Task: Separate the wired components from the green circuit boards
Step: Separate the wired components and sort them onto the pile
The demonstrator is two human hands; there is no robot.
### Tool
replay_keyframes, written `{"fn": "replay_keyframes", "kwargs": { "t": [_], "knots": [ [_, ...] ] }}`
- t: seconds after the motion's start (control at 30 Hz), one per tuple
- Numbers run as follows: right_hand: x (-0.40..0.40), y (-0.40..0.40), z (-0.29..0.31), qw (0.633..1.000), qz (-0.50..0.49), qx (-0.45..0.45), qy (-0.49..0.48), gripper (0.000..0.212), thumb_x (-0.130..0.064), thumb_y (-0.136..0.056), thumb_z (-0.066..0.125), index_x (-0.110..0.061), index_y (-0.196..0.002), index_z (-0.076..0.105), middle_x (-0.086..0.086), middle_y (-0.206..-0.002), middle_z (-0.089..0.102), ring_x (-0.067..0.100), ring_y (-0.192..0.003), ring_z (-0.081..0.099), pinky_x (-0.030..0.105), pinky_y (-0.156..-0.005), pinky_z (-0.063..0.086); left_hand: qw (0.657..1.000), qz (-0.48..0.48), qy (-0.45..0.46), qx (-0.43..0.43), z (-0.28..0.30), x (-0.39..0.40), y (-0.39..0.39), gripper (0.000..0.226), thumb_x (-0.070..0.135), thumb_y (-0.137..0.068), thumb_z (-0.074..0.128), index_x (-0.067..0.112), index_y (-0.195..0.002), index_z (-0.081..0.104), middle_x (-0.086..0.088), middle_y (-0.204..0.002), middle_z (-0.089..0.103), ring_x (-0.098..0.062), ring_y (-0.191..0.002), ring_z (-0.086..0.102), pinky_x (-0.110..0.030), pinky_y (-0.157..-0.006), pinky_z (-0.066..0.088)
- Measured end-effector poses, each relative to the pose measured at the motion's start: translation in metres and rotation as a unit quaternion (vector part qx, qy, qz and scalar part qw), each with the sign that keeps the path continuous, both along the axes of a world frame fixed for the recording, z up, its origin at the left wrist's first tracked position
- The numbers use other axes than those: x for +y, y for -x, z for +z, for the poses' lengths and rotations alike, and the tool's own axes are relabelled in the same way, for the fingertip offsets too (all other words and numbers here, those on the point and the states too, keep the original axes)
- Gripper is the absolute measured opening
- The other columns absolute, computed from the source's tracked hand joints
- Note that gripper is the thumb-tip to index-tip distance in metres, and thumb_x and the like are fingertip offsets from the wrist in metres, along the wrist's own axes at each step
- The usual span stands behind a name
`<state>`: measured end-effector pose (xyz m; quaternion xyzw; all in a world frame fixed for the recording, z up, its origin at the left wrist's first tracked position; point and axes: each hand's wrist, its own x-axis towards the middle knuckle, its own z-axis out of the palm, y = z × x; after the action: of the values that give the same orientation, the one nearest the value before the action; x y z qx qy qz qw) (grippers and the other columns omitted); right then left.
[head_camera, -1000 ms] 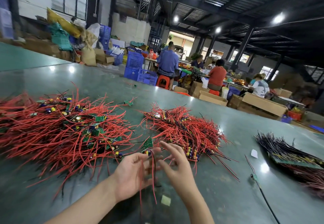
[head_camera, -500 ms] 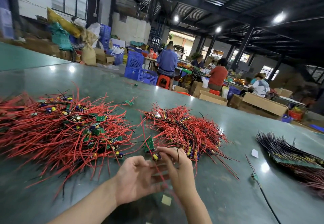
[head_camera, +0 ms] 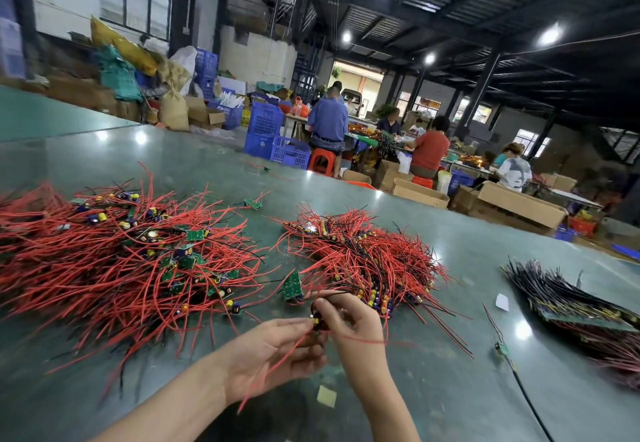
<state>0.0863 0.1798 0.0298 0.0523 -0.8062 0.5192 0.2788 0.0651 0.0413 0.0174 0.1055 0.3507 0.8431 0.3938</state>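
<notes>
**Caller:** What have you got in your hands?

**Me:** A small wired component point(head_camera: 316, 320), yellow-capped, pinched between both. My right hand point(head_camera: 349, 320) curls its fingertips round it from above; my left hand point(head_camera: 273, 348) lies palm-up under it, thumb and forefinger meeting the same part. The hands touch at that spot. A red wire point(head_camera: 356, 340) from it runs across my right wrist, another trails over my left palm.

**Caller:** And the circuit board?

**Me:** A green circuit board point(head_camera: 292, 285) stands tilted on the table point(head_camera: 450, 389) at eleven o'clock from my fingertips, just beside them. I can't tell whether it is joined to what I hold.

**Caller:** The piles?

**Me:** Tangled pile with boards point(head_camera: 114, 261) at ten o'clock, red-wire pile point(head_camera: 363, 254) at twelve, dark-wire bundle point(head_camera: 568, 296) at three, well apart.
</notes>
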Motion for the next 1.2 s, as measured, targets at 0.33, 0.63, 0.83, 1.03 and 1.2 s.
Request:
{"fn": "replay_keyframes", "kwargs": {
  "t": [0.33,0.63,0.83,1.03,1.2],
  "knots": [
    [-0.002,-0.009,0.001,0.99,0.062,0.013,-0.128,0.031,-0.01,-0.082,0.05,-0.019,-0.102,0.073,-0.009,-0.101,0.063,0.008,-0.104,0.054,0.025,-0.091,0.043,0.989,0.09,0.076,0.088,-0.004,0.007,-0.002,0.022,0.018,-0.077,0.062,0.001,-0.089,0.068,-0.015,-0.084,0.059,-0.019,-0.072,0.059,-0.033,-0.07,0.058],
    [-0.007,-0.006,0.004,1.0,-0.01,0.01,-0.025,0.015,-0.012,-0.081,0.071,-0.027,-0.078,0.074,-0.007,-0.078,0.07,0.003,-0.076,0.063,0.017,-0.069,0.046,0.962,0.155,0.117,0.192,0.0,0.01,-0.007,0.021,0.015,-0.085,0.058,0.002,-0.095,0.071,-0.01,-0.085,0.066,-0.013,-0.075,0.059,-0.028,-0.07,0.055],
    [0.002,-0.003,0.008,0.967,0.01,-0.104,0.234,0.01,-0.01,-0.082,0.068,-0.009,-0.073,0.073,0.0,-0.064,0.066,0.009,-0.059,0.057,0.022,-0.058,0.048,0.928,0.138,0.183,0.293,0.0,0.01,-0.014,0.021,0.016,-0.084,0.06,0.007,-0.1,0.07,-0.002,-0.087,0.064,-0.012,-0.081,0.054,-0.034,-0.084,0.051],
    [-0.003,-0.005,0.009,0.987,0.009,-0.079,0.137,0.027,0.006,-0.083,0.062,-0.018,-0.075,0.072,-0.007,-0.066,0.071,0.002,-0.063,0.063,0.013,-0.062,0.048,0.975,0.124,0.146,0.115,0.002,0.012,-0.012,0.023,-0.006,-0.095,0.04,0.0,-0.104,0.061,-0.006,-0.074,0.063,-0.012,-0.056,0.056,-0.023,-0.054,0.052],
    [-0.005,-0.006,0.012,0.978,0.043,-0.098,0.18,0.023,0.006,-0.082,0.063,-0.015,-0.081,0.073,-0.004,-0.066,0.071,0.002,-0.062,0.063,0.011,-0.06,0.046,0.979,0.072,0.177,0.075,0.01,0.004,-0.006,0.024,0.024,-0.092,0.046,0.012,-0.086,0.065,0.007,-0.055,0.04,-0.006,-0.042,0.029,-0.017,-0.04,0.021]
  ]
}}
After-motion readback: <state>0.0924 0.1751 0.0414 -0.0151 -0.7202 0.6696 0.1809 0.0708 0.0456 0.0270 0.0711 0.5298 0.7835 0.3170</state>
